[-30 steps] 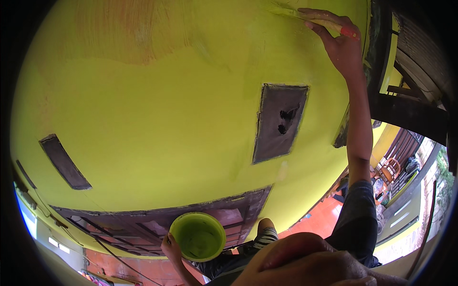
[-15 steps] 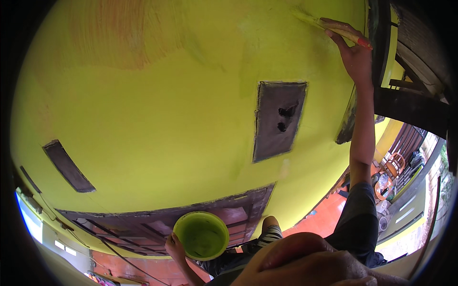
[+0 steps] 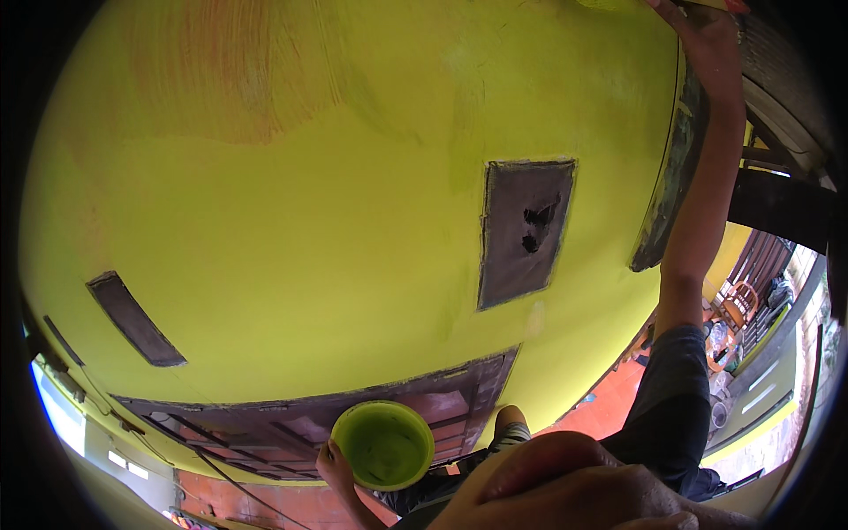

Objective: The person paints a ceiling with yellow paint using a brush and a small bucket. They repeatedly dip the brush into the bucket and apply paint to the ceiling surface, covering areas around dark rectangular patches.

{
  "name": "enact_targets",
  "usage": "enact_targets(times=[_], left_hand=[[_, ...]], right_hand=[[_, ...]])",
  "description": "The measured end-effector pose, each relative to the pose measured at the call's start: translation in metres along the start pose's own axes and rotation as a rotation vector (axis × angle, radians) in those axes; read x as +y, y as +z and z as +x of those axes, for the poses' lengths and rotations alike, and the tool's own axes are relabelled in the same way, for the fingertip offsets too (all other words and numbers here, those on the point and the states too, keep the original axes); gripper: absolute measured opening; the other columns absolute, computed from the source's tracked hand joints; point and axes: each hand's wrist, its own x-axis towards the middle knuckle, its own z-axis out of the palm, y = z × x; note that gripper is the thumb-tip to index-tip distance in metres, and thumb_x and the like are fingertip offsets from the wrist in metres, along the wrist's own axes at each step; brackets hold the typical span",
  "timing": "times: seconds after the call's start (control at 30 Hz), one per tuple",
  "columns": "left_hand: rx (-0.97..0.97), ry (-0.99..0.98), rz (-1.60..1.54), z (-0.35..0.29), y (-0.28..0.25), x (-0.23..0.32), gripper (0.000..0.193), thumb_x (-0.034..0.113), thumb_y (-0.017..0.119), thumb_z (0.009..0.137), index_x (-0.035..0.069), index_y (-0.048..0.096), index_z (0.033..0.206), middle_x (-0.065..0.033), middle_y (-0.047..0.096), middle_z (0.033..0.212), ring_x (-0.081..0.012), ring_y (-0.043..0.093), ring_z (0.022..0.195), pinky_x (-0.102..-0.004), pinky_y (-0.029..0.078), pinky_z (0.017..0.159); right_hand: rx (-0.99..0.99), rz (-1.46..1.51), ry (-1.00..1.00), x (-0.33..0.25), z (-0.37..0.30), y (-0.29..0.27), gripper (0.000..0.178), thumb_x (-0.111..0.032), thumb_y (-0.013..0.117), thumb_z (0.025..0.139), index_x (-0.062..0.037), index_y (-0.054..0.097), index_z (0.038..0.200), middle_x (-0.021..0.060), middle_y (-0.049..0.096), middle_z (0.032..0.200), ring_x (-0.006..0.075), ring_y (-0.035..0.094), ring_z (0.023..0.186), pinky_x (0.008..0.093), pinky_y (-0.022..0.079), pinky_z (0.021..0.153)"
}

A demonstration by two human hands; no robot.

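My right hand is raised high at the upper right, closed on a paintbrush. Only a sliver of the brush's handle, with its red end, shows at the top edge; the bristles cannot be made out clearly. Low in the picture, my left hand grips the rim of a round lime-green tub. Greenish paint coats the inside of this tub. In front of me stands a yellow-green painted wall, with orange-brown streaks at its upper left.
A dark rectangular panel with two holes is set in the wall. A narrow dark panel lies at left, and a dark-framed window below. Dark beams run along the right. A wooden chair stands on the red floor behind.
My right hand has moved up and to the right, carrying the brush mostly out of the picture. The wall and the tub appear slightly lower and further right.
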Motion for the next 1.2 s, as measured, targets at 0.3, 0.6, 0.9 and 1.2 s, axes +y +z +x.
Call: enact_targets(times=[0.3, 0.6, 0.9, 1.2], left_hand=[[0.0, 0.032, 0.02, 0.001, -0.006, 0.004, 0.035, 0.021, 0.055, 0.104, -0.01, 0.068, 0.095, -0.0234, 0.062, 0.071, -0.0314, 0.051, 0.058, -0.0455, 0.041, 0.059], [-0.033, 0.021, 0.074, 0.005, -0.002, -0.008, 0.034, 0.022, 0.057, 0.103, -0.009, 0.069, 0.094, -0.0261, 0.064, 0.074, -0.0364, 0.06, 0.062, -0.0473, 0.045, 0.06], [0.073, 0.066, 0.059, -0.007, -0.004, 0.0, 0.034, 0.022, 0.059, 0.101, -0.009, 0.064, 0.088, -0.0247, 0.058, 0.069, -0.0402, 0.052, 0.059, -0.0495, 0.041, 0.059], [0.047, -0.004, 0.028, -0.009, -0.02, -0.002, 0.035, 0.021, 0.057, 0.103, -0.01, 0.062, 0.088, -0.0257, 0.055, 0.07, -0.0353, 0.048, 0.058, -0.0463, 0.041, 0.058]], right_hand=[[-0.247, -0.081, -0.021, 0.018, 0.028, 0.037, 0.025, -0.017, 0.08, 0.091, -0.0041, 0.067, 0.109, 0.0038, 0.067, 0.103, 0.0163, 0.063, 0.102, 0.0346, 0.051, 0.09], [-0.098, -0.099, -0.183, 0.019, 0.027, 0.038, 0.015, -0.012, 0.077, 0.091, -0.0038, 0.073, 0.103, 0.0045, 0.072, 0.091, 0.0169, 0.067, 0.086, 0.0343, 0.052, 0.078], [-0.1, -0.189, -0.211, 0.009, -0.014, 0.062, 0.019, -0.014, 0.078, 0.091, -0.0081, 0.076, 0.109, 0.0046, 0.076, 0.103, 0.0195, 0.071, 0.092, 0.0315, 0.054, 0.083], [-0.106, -0.069, -0.2, 0.032, -0.043, 0.048, 0.016, -0.001, 0.073, 0.092, -0.0035, 0.076, 0.108, 0.0055, 0.078, 0.11, 0.018, 0.073, 0.102, 0.0314, 0.056, 0.093]])
